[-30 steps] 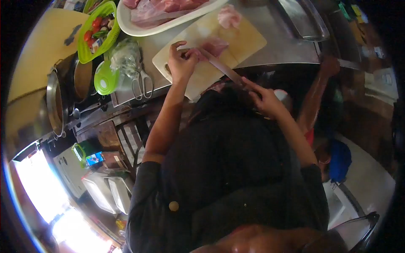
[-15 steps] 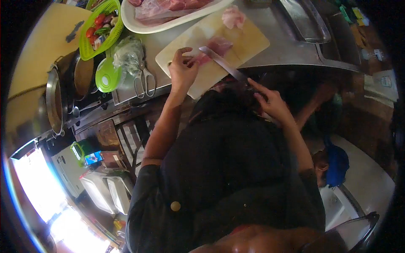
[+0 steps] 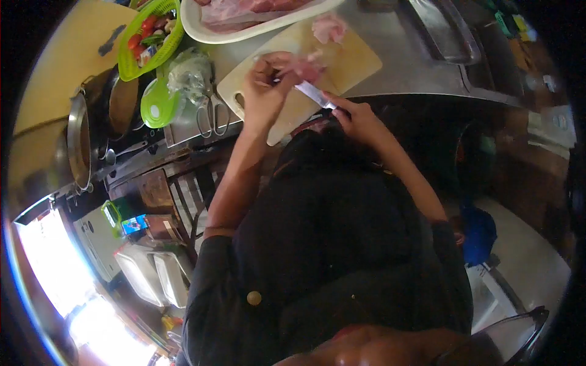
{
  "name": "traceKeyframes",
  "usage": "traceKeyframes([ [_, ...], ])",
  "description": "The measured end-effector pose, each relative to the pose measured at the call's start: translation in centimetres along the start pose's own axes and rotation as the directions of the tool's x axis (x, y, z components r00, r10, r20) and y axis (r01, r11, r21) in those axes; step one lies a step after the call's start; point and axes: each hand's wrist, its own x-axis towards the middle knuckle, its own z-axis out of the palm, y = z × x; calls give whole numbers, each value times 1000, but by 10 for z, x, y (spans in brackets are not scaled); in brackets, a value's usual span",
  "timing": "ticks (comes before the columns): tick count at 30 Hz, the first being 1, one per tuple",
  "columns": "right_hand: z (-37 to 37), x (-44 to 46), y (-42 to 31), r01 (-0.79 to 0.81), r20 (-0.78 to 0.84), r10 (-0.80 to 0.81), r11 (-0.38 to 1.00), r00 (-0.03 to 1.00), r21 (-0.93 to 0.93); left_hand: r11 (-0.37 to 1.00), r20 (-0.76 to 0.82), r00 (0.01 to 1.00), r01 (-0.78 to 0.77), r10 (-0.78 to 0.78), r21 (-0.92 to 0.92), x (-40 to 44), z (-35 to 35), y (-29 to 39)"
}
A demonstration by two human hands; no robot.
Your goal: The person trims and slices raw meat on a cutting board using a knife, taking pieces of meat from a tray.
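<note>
My left hand (image 3: 267, 85) is closed on the edge of a piece of pink meat (image 3: 306, 68), which is lifted and blurred over the white cutting board (image 3: 360, 61). In my right hand (image 3: 359, 120) is the handle of a knife (image 3: 315, 94); its blade points at the meat, and its tip is hidden by the meat and my left fingers. A second, paler piece of meat (image 3: 329, 28) lies at the board's far edge.
A white tray of meat (image 3: 244, 38) stands beyond the board. Scissors (image 3: 212, 116), a plastic bag (image 3: 189, 76), a green lid (image 3: 159, 105) and a green basket of vegetables (image 3: 130, 68) are left. A metal tray (image 3: 442, 30) is right. A person in a blue cap (image 3: 479, 235) is nearby.
The knife and my right hand have moved up and left toward my left hand. The meat has risen and shifted in my left fingers. The other person's arm has left the view.
</note>
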Motion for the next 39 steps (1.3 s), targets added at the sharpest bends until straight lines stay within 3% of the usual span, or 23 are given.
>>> traceKeyframes([
  [2,-11,-3,-8,-124,32,127,988,991,-88,995,-46,999,-5,10,95,2,-11,-2],
  [4,-15,-5,-13,-67,-30,62,968,998,-241,981,-42,998,50,-43,186,0,-21,-17],
  [5,-16,-6,-14,-42,-58,25,947,998,-317,920,-49,999,36,-18,391,0,-38,-50],
  [8,-18,-10,-8,-45,-126,-8,910,992,-413,765,-148,986,33,82,644,-16,-35,-44],
  [11,-23,-20,-25,-109,-130,57,888,990,-446,695,-79,987,-44,143,717,-19,-43,-43],
  [14,-16,-38,-22,32,-153,-75,963,985,-267,562,-36,983,-73,180,824,-24,-49,-34],
  [17,-9,-51,-24,51,-70,-56,996,996,-80,652,-114,988,18,106,758,-30,-48,-27],
  [23,4,-62,-17,21,-3,-21,994,1000,-104,686,-71,990,-34,124,726,-27,-60,-48],
  [26,8,-60,-15,-18,29,17,1000,999,23,698,-33,993,-54,110,714,-24,-61,-46],
  [29,19,-46,-16,191,-117,-184,980,976,49,693,-15,993,-69,114,718,-23,-62,-45],
  [32,6,-41,-39,42,-78,-43,999,996,-10,679,-51,994,-28,96,733,-25,-60,-36],
  [35,3,-43,-39,76,-6,-77,992,997,-100,698,-58,992,-36,111,716,-25,-65,-46],
  [38,8,-48,-28,-24,84,45,971,995,-237,688,-7,997,-53,83,723,-25,-71,-53],
  [39,13,-47,-25,11,58,2,973,998,-232,670,8,994,-77,106,738,-24,-72,-52],
])
